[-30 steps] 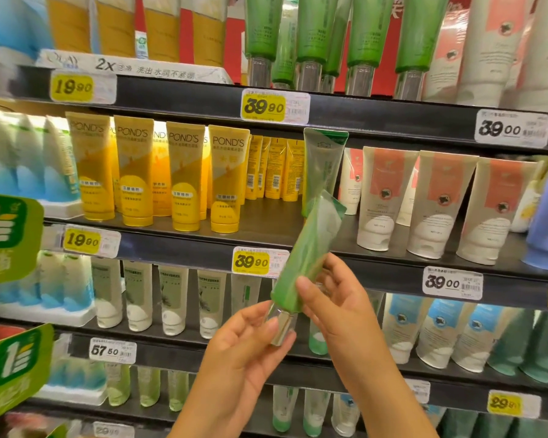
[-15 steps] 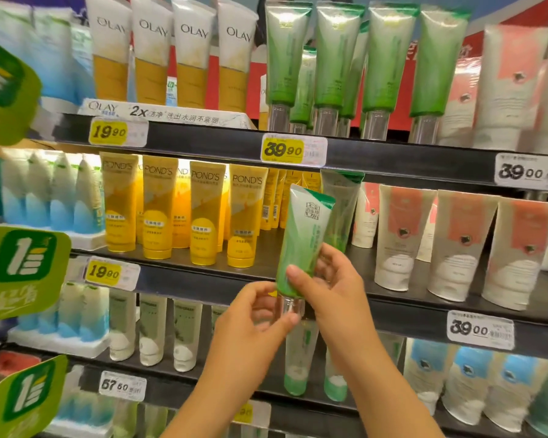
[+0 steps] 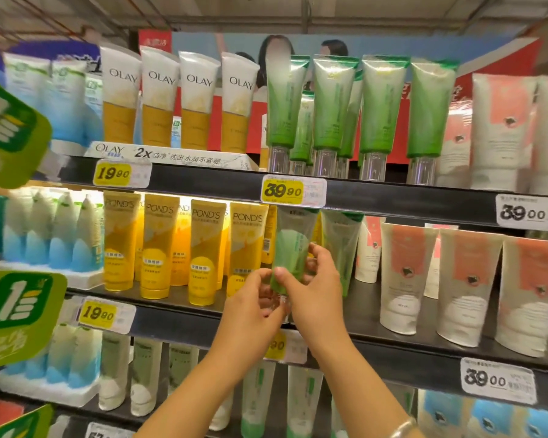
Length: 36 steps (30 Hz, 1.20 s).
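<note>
hands: left hand [image 3: 250, 308] and right hand [image 3: 317, 295] are both grasping the green tube [image 3: 293, 248] at its lower end, fingers curled | place: tube is standing upright at frame centre, over the middle shelf [image 3: 393, 336], between the yellow tubes [image 3: 203, 248] and a second green tube [image 3: 342, 241]; contact with the shelf is hidden | why: two hands are probably steadying it so it is fitting the gap, cap down.

Single wide head view, close, straight at the shelves [image 3: 408, 202]
</note>
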Available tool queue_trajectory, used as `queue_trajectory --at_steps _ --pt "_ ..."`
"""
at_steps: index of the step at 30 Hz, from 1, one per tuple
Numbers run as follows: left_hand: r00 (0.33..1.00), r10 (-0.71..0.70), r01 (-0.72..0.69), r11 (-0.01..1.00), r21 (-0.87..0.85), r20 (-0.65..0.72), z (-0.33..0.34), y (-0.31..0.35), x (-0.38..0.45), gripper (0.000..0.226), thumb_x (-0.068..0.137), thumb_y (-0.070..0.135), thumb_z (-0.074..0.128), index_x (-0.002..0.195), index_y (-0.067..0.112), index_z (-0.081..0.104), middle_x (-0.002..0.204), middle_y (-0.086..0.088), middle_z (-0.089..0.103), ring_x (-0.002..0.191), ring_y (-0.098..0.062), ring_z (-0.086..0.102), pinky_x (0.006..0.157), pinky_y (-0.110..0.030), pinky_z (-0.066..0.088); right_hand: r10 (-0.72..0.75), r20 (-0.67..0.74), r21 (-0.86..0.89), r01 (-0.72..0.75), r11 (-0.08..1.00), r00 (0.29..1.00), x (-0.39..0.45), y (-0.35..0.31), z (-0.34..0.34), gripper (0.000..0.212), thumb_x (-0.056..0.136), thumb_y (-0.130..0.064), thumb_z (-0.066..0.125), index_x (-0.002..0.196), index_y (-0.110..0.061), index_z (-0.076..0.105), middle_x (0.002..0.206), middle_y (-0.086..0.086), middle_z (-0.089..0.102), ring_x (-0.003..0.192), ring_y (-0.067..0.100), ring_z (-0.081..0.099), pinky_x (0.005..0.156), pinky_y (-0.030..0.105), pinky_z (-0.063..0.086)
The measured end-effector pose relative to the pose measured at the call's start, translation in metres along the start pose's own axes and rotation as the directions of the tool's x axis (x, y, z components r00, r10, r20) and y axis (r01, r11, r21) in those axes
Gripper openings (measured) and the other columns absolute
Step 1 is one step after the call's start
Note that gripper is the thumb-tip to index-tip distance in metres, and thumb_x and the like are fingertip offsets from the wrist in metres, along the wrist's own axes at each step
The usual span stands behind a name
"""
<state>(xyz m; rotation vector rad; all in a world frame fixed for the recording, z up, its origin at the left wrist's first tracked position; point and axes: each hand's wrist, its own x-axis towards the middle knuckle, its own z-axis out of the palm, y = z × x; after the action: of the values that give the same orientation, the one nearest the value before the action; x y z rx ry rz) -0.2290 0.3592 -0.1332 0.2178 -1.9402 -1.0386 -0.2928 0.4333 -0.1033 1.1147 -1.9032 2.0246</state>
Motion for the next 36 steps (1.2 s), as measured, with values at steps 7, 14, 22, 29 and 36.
queue_trajectory --at_steps 7,14,22,29,36 --pt "0.999 -0.046 0.046 0.999 0.017 0.025 0.003 -0.018 0.013 0.040 0.082 0.006 0.064 0.114 0.026 0.052 0.091 0.012 0.063 0.078 0.017 0.058 0.060 -0.004 0.046 0.014 -0.033 -0.174 -0.020 0.985 0.999 0.011 0.013 0.010 0.057 0.084 -0.022 0.068 0.133 -0.022 0.039 0.128 0.000 0.051 0.118 0.014 0.049 0.089 0.022 0.044" --pt "0.998 -0.061 0.062 0.996 0.069 -0.006 0.009 -0.024 0.022 0.041 0.086 0.009 0.062 0.124 0.019 0.049 0.092 0.012 0.060 0.080 0.009 0.058 0.062 -0.004 0.047 0.027 -0.028 -0.207 -0.032 0.978 0.999 0.018 0.015 0.015 0.057 0.087 -0.022 0.064 0.137 -0.020 0.035 0.124 0.000 0.053 0.112 0.012 0.052 0.085 0.021 0.047" --pt "0.996 -0.093 0.094 0.988 0.122 -0.011 0.011 -0.024 0.025 0.045 0.087 0.014 0.062 0.128 0.020 0.045 0.102 0.003 0.064 0.081 0.004 0.060 0.063 -0.013 0.052 0.036 -0.066 -0.220 -0.050 0.974 0.997 0.018 0.015 0.019 0.050 0.090 -0.020 0.059 0.135 -0.019 0.037 0.123 0.003 0.056 0.114 0.018 0.054 0.093 0.038 0.050" --pt "0.991 -0.133 0.130 0.986 0.106 0.027 0.007 -0.020 0.027 0.049 0.087 0.015 0.063 0.132 0.018 0.045 0.091 0.012 0.056 0.079 0.002 0.055 0.055 -0.005 0.045 0.066 -0.076 -0.258 -0.084 0.963 0.995 0.017 0.013 0.021 0.053 0.091 -0.021 0.058 0.137 -0.020 0.033 0.125 0.005 0.055 0.114 0.020 0.054 0.094 0.040 0.050" --pt "0.975 -0.190 0.189 0.982 0.022 0.113 -0.007 -0.019 0.024 0.057 0.084 0.006 0.065 0.135 0.019 0.044 0.107 0.005 0.062 0.095 -0.003 0.061 0.067 -0.009 0.050 0.095 -0.087 -0.289 -0.116 0.950 0.992 0.014 0.005 0.021 0.054 0.091 -0.021 0.058 0.139 -0.016 0.034 0.127 0.006 0.055 0.119 0.021 0.051 0.097 0.041 0.048"
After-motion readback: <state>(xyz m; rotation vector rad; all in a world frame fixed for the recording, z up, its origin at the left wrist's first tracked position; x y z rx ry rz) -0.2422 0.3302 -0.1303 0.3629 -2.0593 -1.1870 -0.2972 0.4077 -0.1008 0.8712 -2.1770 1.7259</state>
